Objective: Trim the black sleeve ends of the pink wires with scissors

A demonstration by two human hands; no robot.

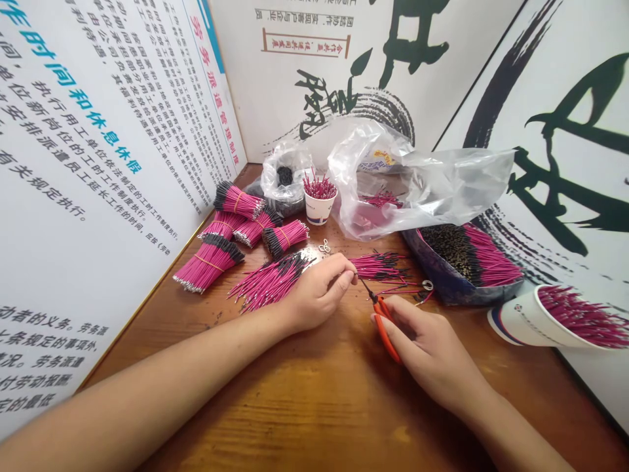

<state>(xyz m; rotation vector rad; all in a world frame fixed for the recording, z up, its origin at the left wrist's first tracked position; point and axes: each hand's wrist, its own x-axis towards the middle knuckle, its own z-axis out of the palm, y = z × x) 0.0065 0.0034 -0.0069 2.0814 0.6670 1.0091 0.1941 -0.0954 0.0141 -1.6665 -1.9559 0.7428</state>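
Observation:
My right hand (427, 347) is closed round the orange handles of a pair of pliers or cutters (384, 328). Their thin dark tip points up and left towards my left hand (322, 292), whose thumb and fingers are pinched together. A tiny dark bit shows at the left fingertips, too small to make out. Loose pink wires with black ends (270, 280) lie behind and left of my left hand. More pink wires (381, 265) are spread just beyond both hands.
Banded pink wire bundles (209, 262) are stacked at the left. Behind stand a paper cup of wires (320, 208) and plastic bags (366, 216). At the right are a dark container of wires (457, 288) and a tilted cup (525, 321). Printed panels (118, 216) enclose the table (275, 406).

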